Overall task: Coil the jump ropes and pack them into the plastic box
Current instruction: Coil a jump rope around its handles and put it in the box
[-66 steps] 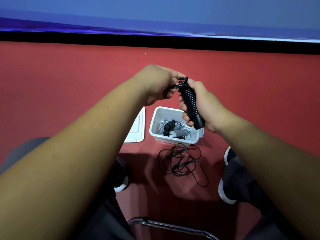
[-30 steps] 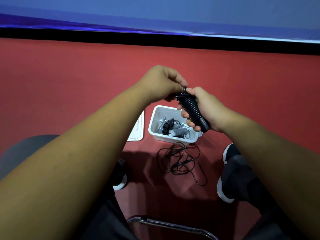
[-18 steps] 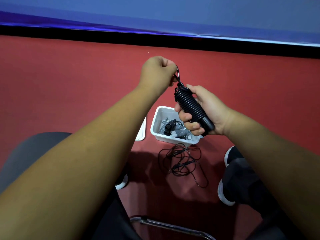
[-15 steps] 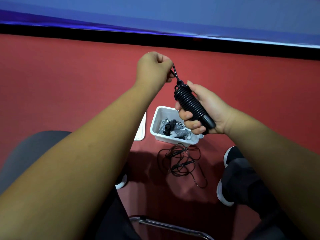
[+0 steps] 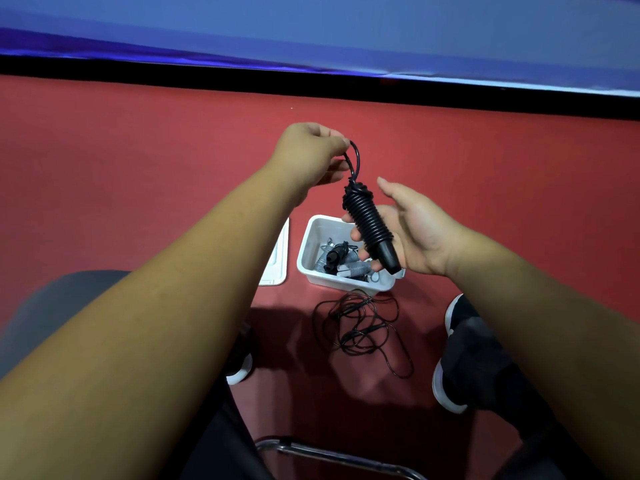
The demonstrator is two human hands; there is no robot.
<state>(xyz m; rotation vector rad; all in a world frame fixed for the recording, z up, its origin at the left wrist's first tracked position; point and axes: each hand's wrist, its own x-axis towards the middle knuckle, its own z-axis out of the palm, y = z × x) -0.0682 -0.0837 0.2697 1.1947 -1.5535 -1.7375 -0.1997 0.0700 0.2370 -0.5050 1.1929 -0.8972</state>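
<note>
Head view: the only angle, looking down past both forearms at a red floor [image 5: 138, 174].

Left hand [image 5: 308, 154]: pinching the little cord loop [image 5: 355, 155] that sticks out of the bundle's top end. It's held above and left of the bundle.

Right hand [image 5: 415, 233]: under and to the right of the bundle. The fingers [image 5: 358, 233] curl loosely round its underside and the thumb is lifted well clear (more of a cradle than a squeeze).

Coiled jump rope [image 5: 367, 223]: up in the air between the two hands, cord wound tight round the black handles. Not in the box yet.

Long axis: slanted, with the knotted end up-left toward the left hand. The bare handle butt points down-right, toward me.

Plastic box [image 5: 306, 252]: white, open, on the floor beneath the bundle. In the picture the butt end overlaps its right side. There are wound grey ropes [image 5: 355, 269] in it already, plus something black.

Lid [image 5: 277, 261]: flat on the floor just left of the box.

Loose jump rope [image 5: 360, 327]: black tangle on the floor just this side of the box, uncoiled.

Step, my guess: snugging the last tuck, then packing it.

What the drop turns on: the box is straight down from the right hand, which is the nearer one. So lower the bundle and flatten the slant to lay it alongside the others.
</note>
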